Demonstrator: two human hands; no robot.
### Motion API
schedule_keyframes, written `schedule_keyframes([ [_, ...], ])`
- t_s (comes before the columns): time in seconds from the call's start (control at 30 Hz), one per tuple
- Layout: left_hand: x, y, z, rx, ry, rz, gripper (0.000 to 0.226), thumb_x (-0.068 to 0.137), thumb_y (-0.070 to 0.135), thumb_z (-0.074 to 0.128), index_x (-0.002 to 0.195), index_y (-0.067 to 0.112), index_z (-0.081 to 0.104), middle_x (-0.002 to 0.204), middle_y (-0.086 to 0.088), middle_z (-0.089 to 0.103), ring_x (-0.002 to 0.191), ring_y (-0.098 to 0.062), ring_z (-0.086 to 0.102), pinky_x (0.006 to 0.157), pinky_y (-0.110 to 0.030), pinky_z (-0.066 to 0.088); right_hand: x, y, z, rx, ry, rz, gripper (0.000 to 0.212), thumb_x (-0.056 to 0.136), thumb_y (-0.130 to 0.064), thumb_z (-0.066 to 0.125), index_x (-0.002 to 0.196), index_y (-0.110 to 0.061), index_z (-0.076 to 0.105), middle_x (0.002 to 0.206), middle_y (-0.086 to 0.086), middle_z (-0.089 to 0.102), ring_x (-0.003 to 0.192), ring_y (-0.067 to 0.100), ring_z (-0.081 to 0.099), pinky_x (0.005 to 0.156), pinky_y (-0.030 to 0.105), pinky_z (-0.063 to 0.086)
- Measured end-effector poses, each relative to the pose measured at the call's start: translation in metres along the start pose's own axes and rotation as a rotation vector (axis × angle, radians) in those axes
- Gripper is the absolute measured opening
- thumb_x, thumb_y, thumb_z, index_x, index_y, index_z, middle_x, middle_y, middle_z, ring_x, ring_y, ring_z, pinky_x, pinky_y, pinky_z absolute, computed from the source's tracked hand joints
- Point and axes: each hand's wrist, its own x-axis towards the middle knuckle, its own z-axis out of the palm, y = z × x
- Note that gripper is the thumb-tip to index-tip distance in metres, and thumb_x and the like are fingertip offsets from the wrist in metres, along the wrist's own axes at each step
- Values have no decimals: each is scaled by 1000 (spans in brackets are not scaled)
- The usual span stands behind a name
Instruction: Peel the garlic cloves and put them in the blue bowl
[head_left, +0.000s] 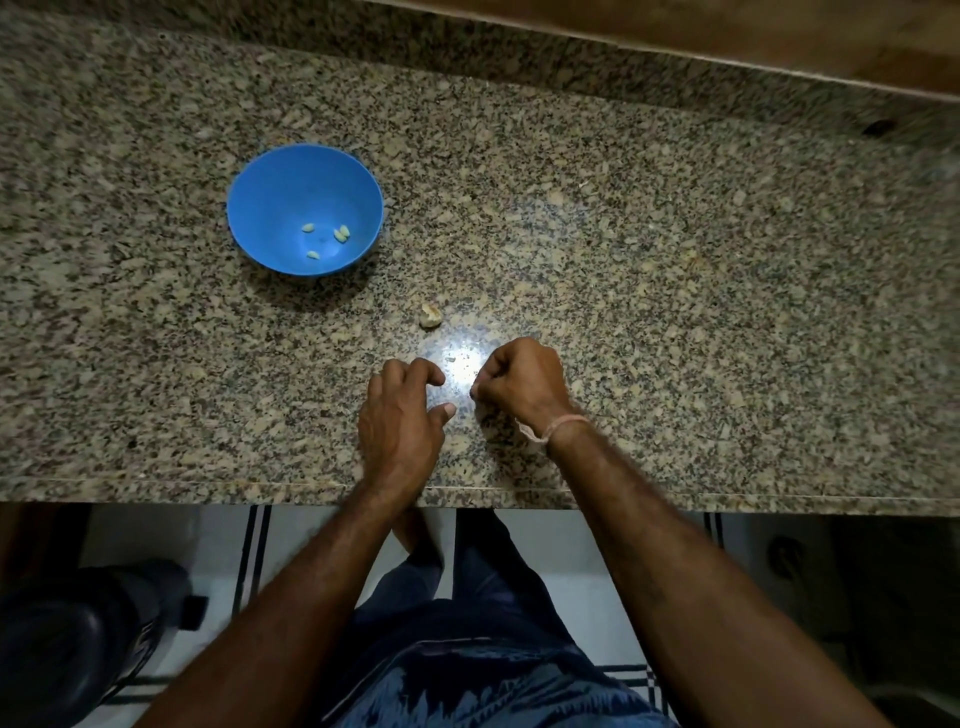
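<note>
The blue bowl stands on the granite counter at the left, with several peeled garlic cloves lying in its bottom. One unpeeled garlic piece lies on the counter between the bowl and my hands. My left hand rests near the front edge, its fingers loosely bent with the tips on the stone, and it holds nothing. Just to its right, my right hand is curled into a fist with thumb and fingertips pressed together. Nothing shows inside the fist.
A tiny pale scrap lies in the light glare between my hands. The granite counter ends in a front edge close to my wrists. A raised granite backsplash runs along the far side.
</note>
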Motion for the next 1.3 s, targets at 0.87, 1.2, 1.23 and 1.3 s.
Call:
schedule_keyframes([
  [0.87, -8, 23, -52, -561, 40, -22, 3, 94, 29, 75, 95, 27, 77, 84, 15, 73, 83, -2, 68, 70, -21, 55, -54, -17, -7, 1034, -106, 47, 11, 96, -3, 71, 107, -3, 74, 99, 10, 80, 90, 21, 75, 82, 32, 63],
  [1.2, -2, 53, -53, -176, 192, 113, 9, 97, 25, 68, 94, 18, 73, 82, 10, 68, 72, -8, 60, 62, -22, 38, -46, -18, -10, 560, 233, -270, 9, 96, -23, 76, 91, -16, 77, 78, -7, 74, 72, 10, 70, 65, 26, 57],
  [1.23, -2, 58, -53, -200, 183, 93, 9, 97, 24, 68, 93, 18, 73, 80, 10, 68, 70, -5, 60, 60, -20, 38, -45, -16, -11, 540, 244, -285, 9, 97, -23, 75, 91, -16, 76, 77, -7, 73, 69, 11, 68, 63, 25, 55],
  [1.3, -2, 65, -52, -272, 168, 26, 8, 95, 23, 71, 91, 19, 74, 75, 12, 68, 67, 2, 62, 58, -9, 38, -43, -11, -14, 524, 253, -316, 9, 97, -21, 75, 90, -15, 75, 75, -7, 71, 66, 11, 65, 60, 26, 52],
])
